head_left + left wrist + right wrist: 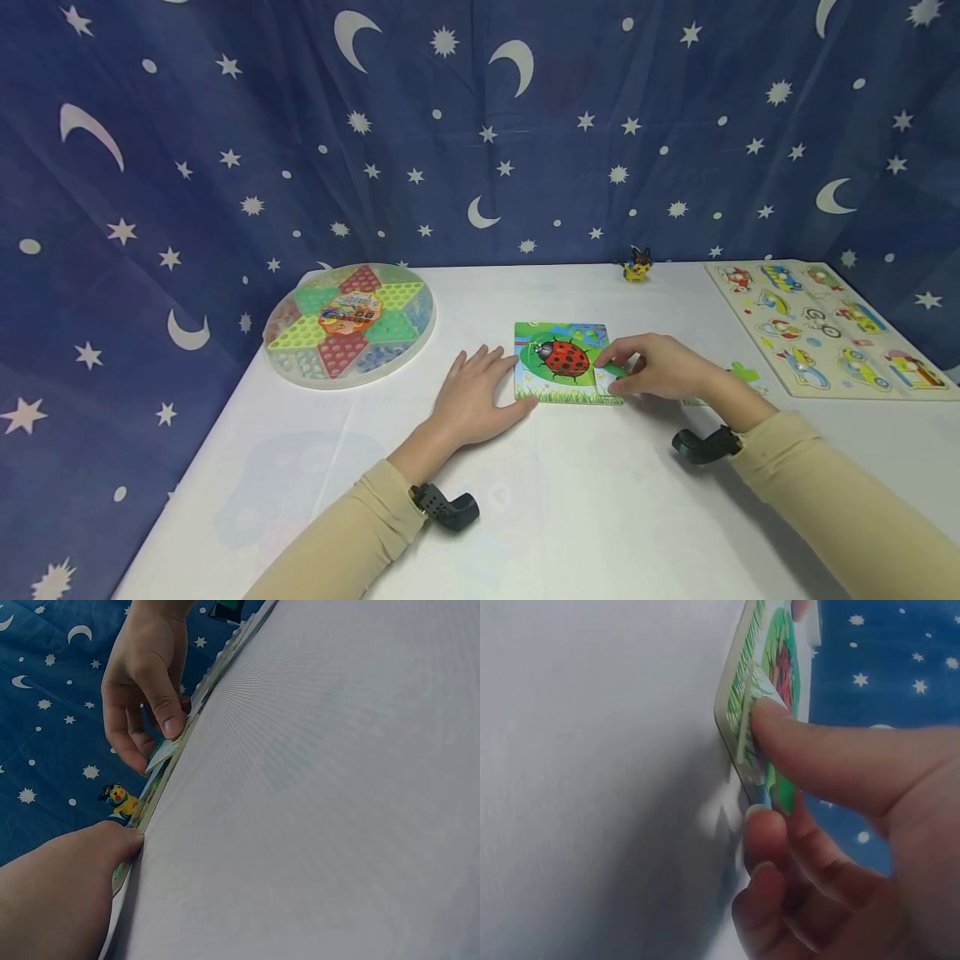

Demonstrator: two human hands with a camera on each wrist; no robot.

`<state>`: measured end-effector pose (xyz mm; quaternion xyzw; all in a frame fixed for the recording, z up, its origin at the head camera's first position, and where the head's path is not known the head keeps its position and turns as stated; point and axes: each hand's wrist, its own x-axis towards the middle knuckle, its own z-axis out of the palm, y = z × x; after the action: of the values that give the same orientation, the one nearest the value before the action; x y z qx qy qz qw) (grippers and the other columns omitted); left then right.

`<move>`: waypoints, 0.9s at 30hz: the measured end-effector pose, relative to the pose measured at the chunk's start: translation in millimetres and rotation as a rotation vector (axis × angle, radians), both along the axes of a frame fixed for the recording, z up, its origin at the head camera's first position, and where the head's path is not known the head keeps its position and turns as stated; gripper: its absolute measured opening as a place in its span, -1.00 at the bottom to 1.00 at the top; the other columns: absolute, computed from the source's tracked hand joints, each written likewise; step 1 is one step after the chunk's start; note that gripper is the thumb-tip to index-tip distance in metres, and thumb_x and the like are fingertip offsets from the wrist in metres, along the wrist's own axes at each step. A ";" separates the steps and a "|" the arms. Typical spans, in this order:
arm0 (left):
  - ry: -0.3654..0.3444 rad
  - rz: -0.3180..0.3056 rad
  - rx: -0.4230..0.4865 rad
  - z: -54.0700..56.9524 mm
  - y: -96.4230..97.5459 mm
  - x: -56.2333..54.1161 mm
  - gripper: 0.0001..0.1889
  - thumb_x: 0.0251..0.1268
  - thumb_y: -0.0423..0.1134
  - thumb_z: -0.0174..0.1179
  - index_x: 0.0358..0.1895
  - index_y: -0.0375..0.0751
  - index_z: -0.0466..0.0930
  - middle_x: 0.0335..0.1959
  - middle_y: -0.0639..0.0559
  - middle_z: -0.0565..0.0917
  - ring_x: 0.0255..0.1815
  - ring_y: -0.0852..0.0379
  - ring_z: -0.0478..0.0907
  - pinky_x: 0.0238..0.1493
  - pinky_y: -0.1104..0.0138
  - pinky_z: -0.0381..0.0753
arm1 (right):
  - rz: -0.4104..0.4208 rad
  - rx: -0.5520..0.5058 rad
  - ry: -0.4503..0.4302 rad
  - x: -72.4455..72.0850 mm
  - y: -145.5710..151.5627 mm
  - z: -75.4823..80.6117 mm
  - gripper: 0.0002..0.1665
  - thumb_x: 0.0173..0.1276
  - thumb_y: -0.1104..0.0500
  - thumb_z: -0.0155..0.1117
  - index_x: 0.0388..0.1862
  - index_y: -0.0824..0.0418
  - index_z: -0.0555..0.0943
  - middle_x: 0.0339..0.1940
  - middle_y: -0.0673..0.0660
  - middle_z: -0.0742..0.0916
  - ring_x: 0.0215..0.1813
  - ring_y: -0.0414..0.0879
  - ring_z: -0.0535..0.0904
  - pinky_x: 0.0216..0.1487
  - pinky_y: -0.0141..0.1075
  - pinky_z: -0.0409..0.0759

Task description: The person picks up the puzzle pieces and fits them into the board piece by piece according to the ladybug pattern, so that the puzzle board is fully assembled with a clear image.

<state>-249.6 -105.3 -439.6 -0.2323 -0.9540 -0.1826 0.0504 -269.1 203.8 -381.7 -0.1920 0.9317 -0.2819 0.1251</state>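
A ladybug jigsaw puzzle (564, 358) lies flat on the white table, its grassy border toward the person. My right hand (660, 367) pinches a white-and-green puzzle piece (604, 380) between thumb and fingers at the lower right of the board. In the right wrist view the thumb presses on this piece (751, 724), which sits tilted over the board. My left hand (476, 396) rests at the board's left side, fingers extended, the thumb touching its lower left corner. The left wrist view shows that thumb (124, 840) against the board's edge.
Loose green puzzle pieces (744, 372) lie beyond the right wrist, partly hidden by it. A round star-patterned board game (352, 325) is at the left. A wooden vehicle puzzle (832, 333) lies at the right. A small yellow figurine (637, 267) stands at the back edge.
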 end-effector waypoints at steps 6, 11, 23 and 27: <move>0.002 0.000 0.006 -0.7 0.1 0.2 -0.20 0.35 0.38 0.09 0.49 -0.07 0.43 0.53 -0.10 0.37 0.60 -0.10 0.14 0.60 -0.05 -0.08 | -0.010 0.002 0.028 0.4 -7.2 -4.5 -0.56 0.21 0.17 0.60 0.08 0.04 0.71 -0.15 0.08 0.66 -0.28 -0.07 0.62 -0.36 -0.24 0.60; 0.002 -0.002 0.006 0.4 -0.2 1.2 -0.20 0.35 0.38 0.09 0.49 -0.06 0.43 0.52 -0.10 0.37 0.60 -0.10 0.14 0.60 -0.06 -0.08 | 0.012 0.017 0.054 0.5 -13.5 -5.8 -0.55 0.21 0.18 0.60 0.09 0.04 0.71 -0.20 0.04 0.66 -0.31 -0.08 0.58 -0.38 -0.23 0.57; -0.002 -0.002 -0.003 0.4 0.2 0.9 -0.20 0.35 0.39 0.08 0.50 -0.05 0.42 0.53 -0.09 0.37 0.60 -0.10 0.14 0.60 -0.05 -0.08 | 0.020 0.086 0.103 1.5 -24.5 -3.1 -0.56 0.20 0.19 0.61 0.07 0.06 0.71 -0.19 0.05 0.68 -0.24 -0.05 0.56 -0.29 -0.23 0.57; -0.004 0.001 0.001 1.5 -0.7 0.8 -0.20 0.35 0.38 0.09 0.49 -0.06 0.42 0.53 -0.10 0.37 0.60 -0.10 0.13 0.60 -0.05 -0.09 | 0.029 0.083 0.120 1.2 -25.7 -3.4 -0.56 0.19 0.21 0.61 0.05 0.06 0.70 -0.15 0.09 0.67 -0.22 -0.06 0.57 -0.20 -0.17 0.59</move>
<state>-248.8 -105.9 -438.1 -0.2316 -0.9541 -0.1834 0.0485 -268.0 178.0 -385.1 -0.2169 0.9455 -0.2289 0.0809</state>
